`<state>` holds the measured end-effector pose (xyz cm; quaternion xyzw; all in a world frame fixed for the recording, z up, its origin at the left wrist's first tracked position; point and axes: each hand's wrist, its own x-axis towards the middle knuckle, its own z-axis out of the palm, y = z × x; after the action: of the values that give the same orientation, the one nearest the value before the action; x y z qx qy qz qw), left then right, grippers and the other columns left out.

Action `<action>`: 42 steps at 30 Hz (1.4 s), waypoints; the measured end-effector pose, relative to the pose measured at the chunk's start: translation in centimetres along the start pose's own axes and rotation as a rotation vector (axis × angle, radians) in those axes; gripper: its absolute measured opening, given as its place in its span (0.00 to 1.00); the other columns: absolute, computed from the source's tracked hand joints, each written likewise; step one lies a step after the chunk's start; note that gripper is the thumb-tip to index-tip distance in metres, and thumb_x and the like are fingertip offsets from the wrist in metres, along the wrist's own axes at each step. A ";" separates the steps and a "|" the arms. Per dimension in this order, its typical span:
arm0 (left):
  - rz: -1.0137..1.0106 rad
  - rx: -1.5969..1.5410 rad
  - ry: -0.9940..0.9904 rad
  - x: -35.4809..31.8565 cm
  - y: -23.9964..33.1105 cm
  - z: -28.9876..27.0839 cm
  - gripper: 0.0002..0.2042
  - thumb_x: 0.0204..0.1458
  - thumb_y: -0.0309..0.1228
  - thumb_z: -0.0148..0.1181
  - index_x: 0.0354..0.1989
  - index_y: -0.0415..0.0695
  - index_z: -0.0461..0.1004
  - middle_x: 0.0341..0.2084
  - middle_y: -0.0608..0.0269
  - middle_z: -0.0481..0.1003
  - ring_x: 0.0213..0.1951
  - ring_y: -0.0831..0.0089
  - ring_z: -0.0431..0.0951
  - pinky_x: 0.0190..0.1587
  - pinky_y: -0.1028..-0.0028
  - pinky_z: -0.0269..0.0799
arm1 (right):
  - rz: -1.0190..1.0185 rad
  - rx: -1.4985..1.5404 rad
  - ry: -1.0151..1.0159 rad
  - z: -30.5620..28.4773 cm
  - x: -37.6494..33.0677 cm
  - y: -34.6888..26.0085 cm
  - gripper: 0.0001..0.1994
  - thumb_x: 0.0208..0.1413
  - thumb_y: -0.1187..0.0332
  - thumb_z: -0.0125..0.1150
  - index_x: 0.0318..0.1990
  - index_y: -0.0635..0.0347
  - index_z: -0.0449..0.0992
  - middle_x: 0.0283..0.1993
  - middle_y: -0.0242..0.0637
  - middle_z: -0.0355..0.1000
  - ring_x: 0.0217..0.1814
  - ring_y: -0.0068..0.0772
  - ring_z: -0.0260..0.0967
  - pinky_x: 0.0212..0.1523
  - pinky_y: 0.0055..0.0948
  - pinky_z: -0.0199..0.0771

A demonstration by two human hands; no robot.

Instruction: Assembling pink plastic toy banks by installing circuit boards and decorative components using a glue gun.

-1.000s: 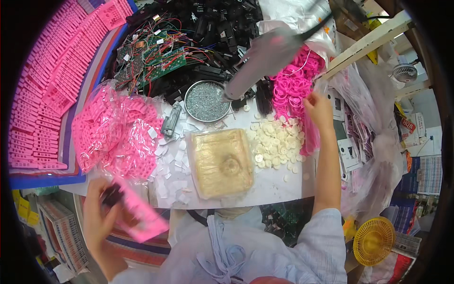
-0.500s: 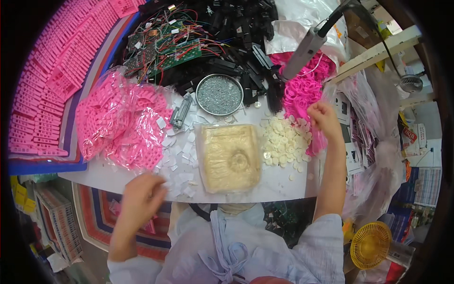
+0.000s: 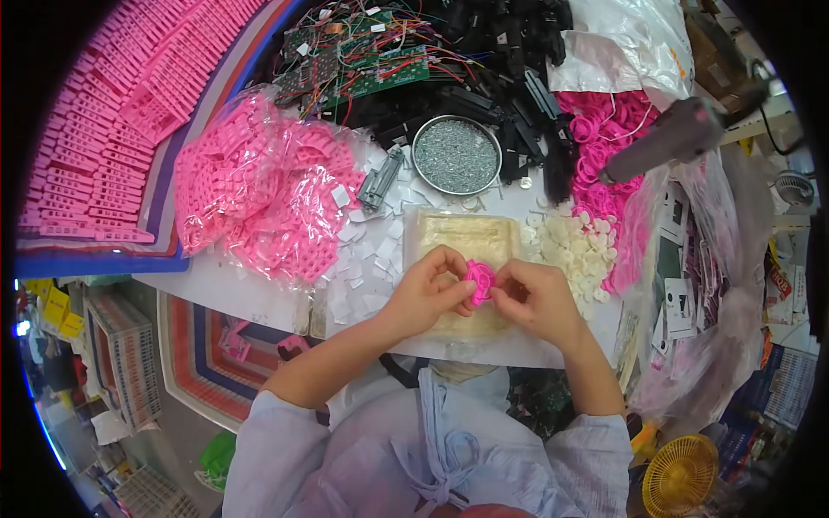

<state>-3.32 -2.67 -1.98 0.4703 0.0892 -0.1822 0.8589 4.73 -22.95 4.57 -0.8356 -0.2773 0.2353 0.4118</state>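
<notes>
Over the yellowish plastic-wrapped block (image 3: 466, 231), both hands meet at a small bright pink plastic ring piece (image 3: 480, 281). My left hand (image 3: 436, 289) pinches it from the left between thumb and curled fingers. From the right, my right hand (image 3: 537, 298) has its fingertips closed at the piece's edge; finger overlap hides the exact contact. Off-white round discs (image 3: 577, 246) lie in a heap just beyond my right hand. A pile of similar pink ring pieces (image 3: 604, 129) spills from a white bag (image 3: 617, 52) at the back right.
A round metal dish (image 3: 456, 155) holds small grey parts. Left of it are a grey roller-like tool (image 3: 380, 180), white paper bits (image 3: 367, 250) and bagged pink panels (image 3: 250, 181). Green circuit boards (image 3: 380, 73) and black parts lie behind. A dark grey tool (image 3: 669, 142) hangs at right.
My hands were apart, the right by the pink pile and the left at the table's front edge. Now they are together over the block with a pink ring piece. The view has shifted.
</notes>
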 end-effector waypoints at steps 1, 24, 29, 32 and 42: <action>0.003 -0.010 -0.002 -0.3 0.0 0.0 0.11 0.61 0.26 0.60 0.47 0.41 0.65 0.45 0.61 0.70 0.40 0.73 0.79 0.40 0.72 0.80 | -0.029 -0.007 0.038 0.2 0.2 0.3 0.05 0.49 0.73 0.65 0.33 0.62 0.76 0.24 0.37 0.73 0.24 0.29 0.73 0.27 0.27 0.72; 0.215 -0.505 -0.349 -2.5 0.5 -0.8 0.08 0.56 0.23 0.61 0.32 0.50 0.67 0.47 0.61 0.66 0.44 0.71 0.68 0.46 0.68 0.66 | -0.357 -0.471 -0.172 -0.5 2.5 1.6 0.09 0.46 0.70 0.62 0.38 0.52 0.76 0.28 0.38 0.72 0.32 0.46 0.73 0.32 0.43 0.73; 0.220 -0.462 -0.381 -2.5 0.6 -0.7 0.07 0.56 0.25 0.61 0.32 0.48 0.68 0.39 0.61 0.68 0.39 0.70 0.68 0.43 0.69 0.63 | -0.332 -0.509 -0.150 -0.2 2.3 0.9 0.08 0.48 0.70 0.63 0.37 0.53 0.76 0.31 0.38 0.73 0.39 0.44 0.73 0.36 0.42 0.73; 0.252 -0.382 -0.362 -2.2 0.3 -0.6 0.06 0.54 0.24 0.60 0.32 0.47 0.68 0.35 0.62 0.70 0.37 0.71 0.69 0.42 0.71 0.64 | -0.394 -0.387 0.104 0.0 2.2 0.0 0.09 0.48 0.72 0.64 0.39 0.56 0.75 0.34 0.40 0.73 0.42 0.46 0.71 0.39 0.41 0.72; 0.311 0.118 0.177 -1.9 -1.2 1.6 0.23 0.53 0.22 0.60 0.58 0.43 0.65 0.47 0.63 0.70 0.52 0.71 0.72 0.53 0.70 0.70 | -0.733 -0.255 0.501 5.8 5.7 -5.8 0.16 0.46 0.76 0.63 0.45 0.60 0.76 0.45 0.43 0.73 0.48 0.49 0.68 0.49 0.41 0.70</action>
<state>-5.63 -4.17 -1.43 0.5421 0.0798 -0.0100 0.8365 3.75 -13.06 5.20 -0.7576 -0.4730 -0.1708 0.4161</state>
